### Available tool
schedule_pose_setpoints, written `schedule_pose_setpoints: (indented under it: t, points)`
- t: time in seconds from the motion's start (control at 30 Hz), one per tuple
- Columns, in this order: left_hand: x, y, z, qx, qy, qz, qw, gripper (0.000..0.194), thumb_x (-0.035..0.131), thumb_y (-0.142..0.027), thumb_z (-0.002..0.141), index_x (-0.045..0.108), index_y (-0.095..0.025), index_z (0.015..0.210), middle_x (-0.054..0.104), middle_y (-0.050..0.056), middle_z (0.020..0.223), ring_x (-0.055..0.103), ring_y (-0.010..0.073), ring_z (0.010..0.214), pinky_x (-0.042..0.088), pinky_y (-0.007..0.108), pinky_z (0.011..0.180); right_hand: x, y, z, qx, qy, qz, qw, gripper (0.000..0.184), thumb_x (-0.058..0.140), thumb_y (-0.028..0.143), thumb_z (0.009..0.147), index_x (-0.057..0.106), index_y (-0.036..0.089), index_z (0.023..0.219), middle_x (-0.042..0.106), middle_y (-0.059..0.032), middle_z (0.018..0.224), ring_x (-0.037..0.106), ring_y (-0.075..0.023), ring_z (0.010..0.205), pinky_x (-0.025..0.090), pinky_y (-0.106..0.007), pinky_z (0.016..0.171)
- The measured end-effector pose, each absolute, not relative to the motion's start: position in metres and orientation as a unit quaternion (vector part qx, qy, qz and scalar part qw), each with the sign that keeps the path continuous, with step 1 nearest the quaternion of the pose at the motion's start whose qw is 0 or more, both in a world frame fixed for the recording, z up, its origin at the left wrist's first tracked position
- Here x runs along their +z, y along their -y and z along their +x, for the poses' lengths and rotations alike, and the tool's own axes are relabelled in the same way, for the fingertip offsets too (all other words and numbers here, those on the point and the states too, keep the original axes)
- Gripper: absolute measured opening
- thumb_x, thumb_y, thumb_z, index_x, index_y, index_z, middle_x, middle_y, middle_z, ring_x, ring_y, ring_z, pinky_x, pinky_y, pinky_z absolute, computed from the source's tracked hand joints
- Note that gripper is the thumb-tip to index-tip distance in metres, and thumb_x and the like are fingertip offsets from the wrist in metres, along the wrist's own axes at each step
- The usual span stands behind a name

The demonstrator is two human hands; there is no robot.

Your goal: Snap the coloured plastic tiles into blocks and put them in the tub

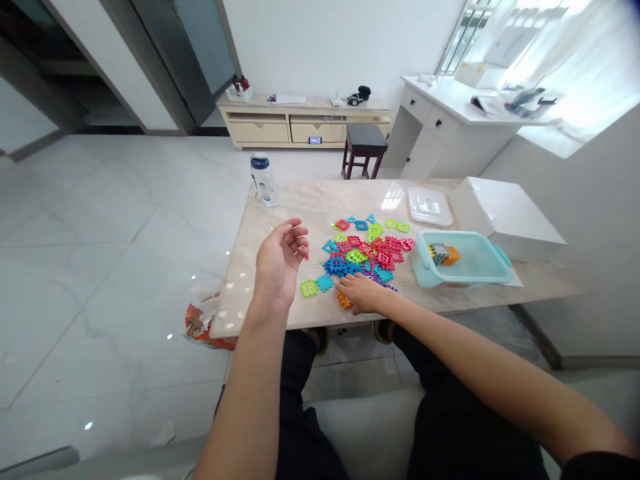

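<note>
My left hand [283, 263] is raised at the left of the pile, its palm turned inward and fingers loosely curled, with no tile visible in the palm. A small red sliver [307, 257] shows beside its lower fingertips; whether it touches them is unclear. My right hand [361, 292] reaches over the near edge of the pile, fingers stretched out above orange interlocking tiles [344, 301]; its underside is hidden. Blue tiles [335, 266], red tiles [393, 245] and purple tiles lie heaped beyond it. A green tile [309, 289] and a turquoise tile [325, 283] lie between my hands.
A light-blue plastic bin [463, 272] at the right holds grey tiles [439, 253] and orange ones. Behind it are a clear lid [430, 205] and a white box [510, 207]. A water bottle [264, 180] stands at the table's far left corner.
</note>
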State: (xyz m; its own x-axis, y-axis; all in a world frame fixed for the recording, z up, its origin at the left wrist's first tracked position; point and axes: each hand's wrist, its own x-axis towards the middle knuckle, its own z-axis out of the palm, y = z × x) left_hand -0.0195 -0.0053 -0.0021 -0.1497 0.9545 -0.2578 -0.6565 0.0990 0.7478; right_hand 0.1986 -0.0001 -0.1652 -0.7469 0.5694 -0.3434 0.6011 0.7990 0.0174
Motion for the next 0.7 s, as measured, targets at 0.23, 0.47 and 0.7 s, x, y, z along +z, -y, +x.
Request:
schedule_pose_setpoints:
  t: [0.23,0.47,0.7]
  points:
    - [-0.006,0.009,-0.008,0.624,-0.409,0.185,0.640,0.016,0.075,-0.021,0.079,0.069,-0.015,0.093,0.070,0.001,0.074,0.059,0.0093,0.061,0.045,0.020,0.057,-0.165,0.002,0.193,-0.039,-0.931,0.320,0.172,0.066,0.093,0.041,0.085,0.064,0.013,0.138,0.067,-0.0179,0.136,0.067,-0.0329,0.122,0.053,-0.040,0.102]
    - [-0.013,0.005,-0.005,0.627,-0.401,0.181,0.643,0.018,0.075,-0.021,0.078,0.071,-0.014,0.095,0.070,0.002,0.076,0.059,0.0088,0.061,0.045,0.020,0.056,-0.164,0.004,0.195,-0.048,-0.933,0.320,0.159,0.056,0.082,0.041,0.095,0.064,0.012,0.140,0.068,-0.0184,0.136,0.068,-0.0320,0.122,0.052,-0.040,0.099]
    - [-0.009,0.008,0.001,0.624,-0.396,0.170,0.652,0.018,0.076,-0.021,0.078,0.069,-0.015,0.094,0.068,0.000,0.074,0.059,0.0085,0.060,0.044,0.019,0.055,-0.169,0.000,0.195,-0.054,-0.934,0.320,0.151,0.050,0.083,0.041,0.094,0.067,0.016,0.133,0.071,-0.0154,0.130,0.070,-0.0318,0.116,0.052,-0.040,0.097]
